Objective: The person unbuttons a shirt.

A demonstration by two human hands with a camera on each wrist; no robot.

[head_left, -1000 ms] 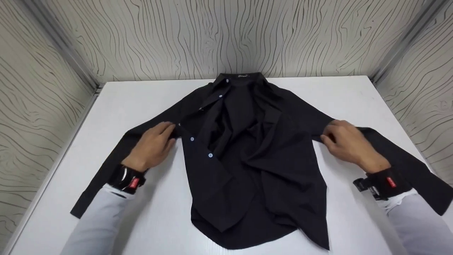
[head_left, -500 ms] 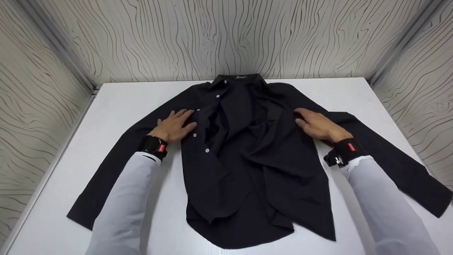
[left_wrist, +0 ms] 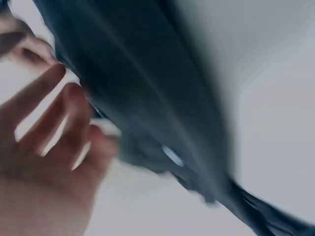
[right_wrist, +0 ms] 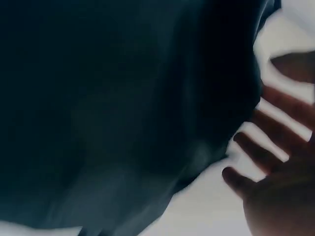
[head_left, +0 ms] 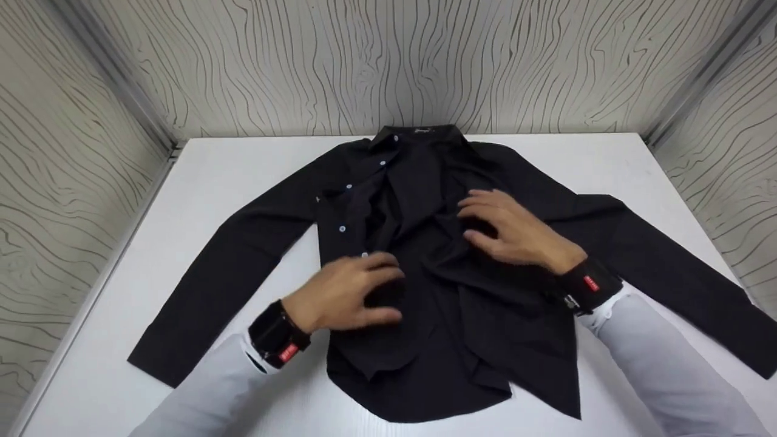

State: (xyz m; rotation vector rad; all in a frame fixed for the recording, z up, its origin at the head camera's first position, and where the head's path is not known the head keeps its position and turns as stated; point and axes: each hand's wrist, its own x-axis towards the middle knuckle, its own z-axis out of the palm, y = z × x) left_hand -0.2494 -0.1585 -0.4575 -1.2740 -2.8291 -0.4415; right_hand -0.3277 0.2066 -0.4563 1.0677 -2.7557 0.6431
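Note:
A black button-up shirt (head_left: 425,243) lies spread with its front open, collar at the far side and both sleeves angled out. Over the lower part of its left-hand front panel is my left hand (head_left: 346,294), blurred, with thumb and fingers apart and nothing held. My right hand (head_left: 516,233) hovers over or touches the rumpled right-hand panel, its fingers loosely bent; contact cannot be told. Pale buttons (head_left: 342,229) run down the left-hand panel. Spread fingers (left_wrist: 76,113) show beside dark cloth in the left wrist view, and likewise fingers (right_wrist: 256,147) in the right wrist view.
The shirt lies on a white table (head_left: 200,176). Wood-grain patterned panels (head_left: 364,67) enclose it at the back and both sides, with metal posts (head_left: 115,79) at the corners. The right sleeve cuff (head_left: 759,358) reaches the table's right side.
From the shirt's underarm sides, both hands moved inward over the chest. Since then my left hand came down and right, and my right hand shifted left. The sleeves and left-hand panel shifted slightly.

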